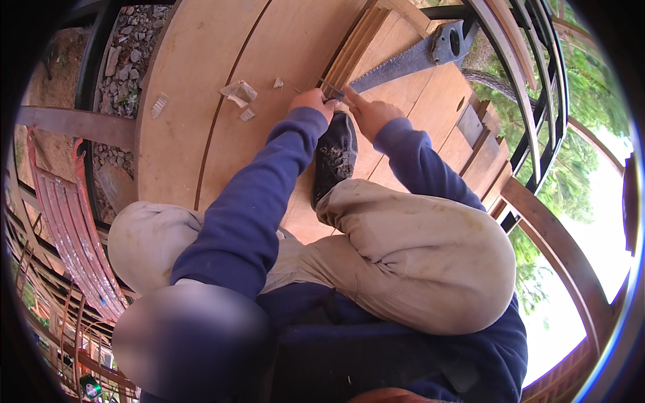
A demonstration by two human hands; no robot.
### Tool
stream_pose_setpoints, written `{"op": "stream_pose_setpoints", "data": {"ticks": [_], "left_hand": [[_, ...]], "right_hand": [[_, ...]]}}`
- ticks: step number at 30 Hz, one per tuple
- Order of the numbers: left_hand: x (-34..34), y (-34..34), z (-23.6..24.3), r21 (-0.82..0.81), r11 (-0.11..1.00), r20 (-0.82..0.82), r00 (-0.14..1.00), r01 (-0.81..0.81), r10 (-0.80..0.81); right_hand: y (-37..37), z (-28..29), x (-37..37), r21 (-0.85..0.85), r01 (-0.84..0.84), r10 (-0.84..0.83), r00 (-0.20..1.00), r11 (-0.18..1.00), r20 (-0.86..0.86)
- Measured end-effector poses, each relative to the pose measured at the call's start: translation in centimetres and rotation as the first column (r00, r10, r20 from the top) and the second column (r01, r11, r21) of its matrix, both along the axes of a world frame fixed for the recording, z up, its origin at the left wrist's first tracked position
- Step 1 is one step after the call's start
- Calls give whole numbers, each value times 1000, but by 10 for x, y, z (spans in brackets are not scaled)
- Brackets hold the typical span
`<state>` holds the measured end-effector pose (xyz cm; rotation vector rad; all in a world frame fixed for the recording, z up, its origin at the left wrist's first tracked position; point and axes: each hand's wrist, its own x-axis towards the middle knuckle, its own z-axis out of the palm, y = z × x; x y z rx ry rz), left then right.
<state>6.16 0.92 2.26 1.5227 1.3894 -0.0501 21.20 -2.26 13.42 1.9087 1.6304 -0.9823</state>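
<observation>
Beyond my black boot (332, 151), both hands work close together beside a stack of thin boards (356, 47). My left hand (310, 104) is closed, fingers curled round something small and dark that is mostly hidden. My right hand (373, 117) pinches a thin dark rod (331, 86), too small to identify, just right of the left one. A handsaw (410, 64) with a dark handle lies on the planks, its narrow end close to my fingers. Small pale torn scraps (238, 94) lie on the plank floor (175, 154) to the left.
Black metal railings (551, 87) and trees border the right side, with short boards (490, 158) near that edge. Gravel (124, 60) shows below the left edge, beside a reddish paint-marked metal frame (77, 235). My bent legs (416, 255) occupy the lower middle.
</observation>
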Motion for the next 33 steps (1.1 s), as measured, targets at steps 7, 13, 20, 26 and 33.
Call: {"op": "stream_pose_setpoints", "data": {"ticks": [7, 13, 20, 26, 33], "left_hand": [[-4, 5, 8, -164, 986, -1, 1000, 15, -16], [-4, 7, 15, -131, 988, -42, 995, 81, -87], [-2, 1, 14, -152, 988, -33, 999, 19, -24], [2, 4, 20, -83, 996, -12, 1000, 11, -12], [-9, 5, 4, -102, 995, 67, 998, 6, 1]], "right_hand": [[-57, 12, 19, 245, 85, -90, 996, 966, 11], [-78, 29, 17, 147, 62, -62, 998, 987, -5], [-60, 19, 15, 68, 40, -42, 999, 997, 29], [-20, -8, 4, 17, 80, -79, 995, 997, -64], [-52, -9, 16, 294, 176, -137, 979, 939, -149]]}}
